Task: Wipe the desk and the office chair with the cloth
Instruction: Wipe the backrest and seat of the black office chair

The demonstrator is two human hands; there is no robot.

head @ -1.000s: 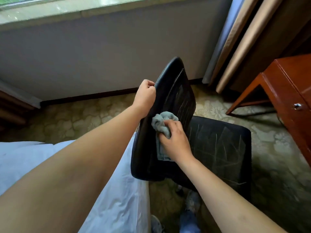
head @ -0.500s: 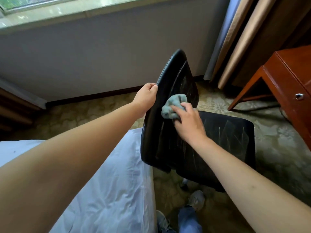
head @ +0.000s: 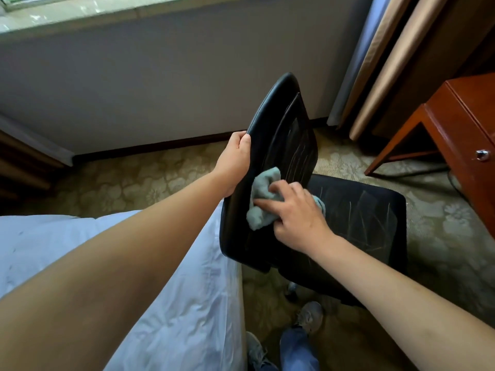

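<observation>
- The chair backrest was gripped at its edge by the left hand.
- The cloth was pressed on it by the right hand, fingers curled.
- Next, the seat and bench likely needed wiping.

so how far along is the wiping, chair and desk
Nothing looks finished. In hand: the left hand grips the backrest edge while the right hand presses the cloth on its front. Left: the streaked seat and the untouched desk.
</observation>
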